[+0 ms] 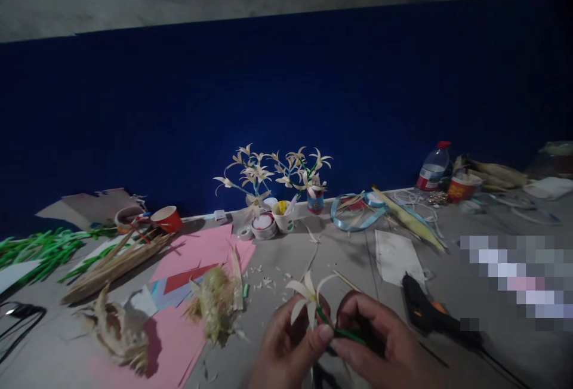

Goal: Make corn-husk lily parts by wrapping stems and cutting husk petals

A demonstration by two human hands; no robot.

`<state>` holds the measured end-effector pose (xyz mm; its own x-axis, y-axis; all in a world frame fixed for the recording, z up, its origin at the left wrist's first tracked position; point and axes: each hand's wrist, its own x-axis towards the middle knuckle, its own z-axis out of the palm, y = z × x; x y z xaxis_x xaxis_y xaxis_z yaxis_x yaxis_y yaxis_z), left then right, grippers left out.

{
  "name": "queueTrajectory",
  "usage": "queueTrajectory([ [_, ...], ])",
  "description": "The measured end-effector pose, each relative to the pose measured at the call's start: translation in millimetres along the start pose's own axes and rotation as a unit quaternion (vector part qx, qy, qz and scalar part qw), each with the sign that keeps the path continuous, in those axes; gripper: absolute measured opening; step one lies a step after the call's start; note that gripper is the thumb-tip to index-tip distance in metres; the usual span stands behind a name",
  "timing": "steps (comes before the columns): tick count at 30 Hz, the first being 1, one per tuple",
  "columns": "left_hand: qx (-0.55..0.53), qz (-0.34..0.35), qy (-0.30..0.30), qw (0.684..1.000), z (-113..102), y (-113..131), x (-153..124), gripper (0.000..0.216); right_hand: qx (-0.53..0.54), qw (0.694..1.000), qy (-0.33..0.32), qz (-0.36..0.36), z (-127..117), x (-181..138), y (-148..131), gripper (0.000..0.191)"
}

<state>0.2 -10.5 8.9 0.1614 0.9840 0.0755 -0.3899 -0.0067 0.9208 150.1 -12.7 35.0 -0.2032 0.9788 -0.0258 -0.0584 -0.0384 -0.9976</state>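
Observation:
Low in the middle of the head view, my left hand (290, 341) pinches a pale handmade flower (308, 295) with narrow curved petals, just below its head. Close beside it, my right hand (380, 341) grips the flower's green-wrapped stem (349, 335); part of that stem is hidden by my fingers. Beyond my hands, several similar cream flowers (255, 171) stand in cups and small containers near the blue wall. To the right of my right hand lies a black glue gun (436, 314), its cable running to the lower right.
Pink paper sheets (197, 252), dried husks (119, 329) and a fibrous clump (218, 302) lie at left. Green stems (40, 249) and an orange cup (167, 219) sit farther left. Blue ribbon (358, 222), a white sheet (398, 255) and a red-capped bottle (434, 168) are at right.

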Motion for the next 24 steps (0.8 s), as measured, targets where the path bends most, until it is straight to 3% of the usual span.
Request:
queueTrajectory([
  [16, -0.012, -0.009, 0.011, 1.000, -3, 0, 0, 0.018, 0.034, 0.998, -0.001, 0.053, 1, 0, -8, 0.022],
  [24, -0.002, -0.009, 0.021, 1.000, -1, 4, -2, 0.020, 0.072, 0.995, -0.016, 0.071, -3, 1, 8, 0.028],
])
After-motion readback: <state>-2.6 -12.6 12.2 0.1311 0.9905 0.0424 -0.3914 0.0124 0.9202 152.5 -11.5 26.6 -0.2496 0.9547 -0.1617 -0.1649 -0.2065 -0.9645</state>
